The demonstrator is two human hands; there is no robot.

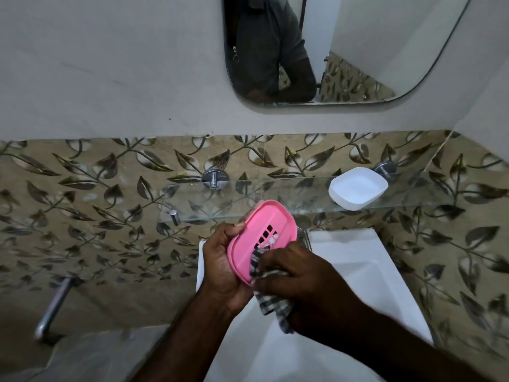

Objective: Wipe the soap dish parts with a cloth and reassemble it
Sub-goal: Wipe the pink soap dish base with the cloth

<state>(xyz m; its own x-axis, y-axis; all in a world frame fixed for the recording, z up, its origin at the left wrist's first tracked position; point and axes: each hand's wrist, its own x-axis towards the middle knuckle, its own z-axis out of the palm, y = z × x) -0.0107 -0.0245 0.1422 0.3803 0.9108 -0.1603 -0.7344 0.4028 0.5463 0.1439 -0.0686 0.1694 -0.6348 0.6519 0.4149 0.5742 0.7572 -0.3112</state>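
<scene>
Jutting from the leaf-patterned tiles well to the left of the grip, a metal bar (53, 307) slants down the wall. Next comes the left hand (223, 260), its fingers curled round the left edge of the pink slotted tray (261, 230), palm cupped behind it. The tray is held tilted over the white sink (366, 274), with its slotted face turned up toward the camera. Just right of that grip, a checked cloth (271, 299) is bunched against the tray's lower right part. One fold touches the pink surface near the slots and a loose end hangs down below the hands. The right hand (300, 285) closes on the cloth, fingers bent round it, and presses it to the tray, so both hands meet at the same piece. Above the grip and across the wall runs a glass shelf (220, 205) on metal pegs. Up and to the right of both hands, well apart from the tray, the white base (358, 188) of the soap dish sits on that shelf, open side up. Neither hand touches it.
</scene>
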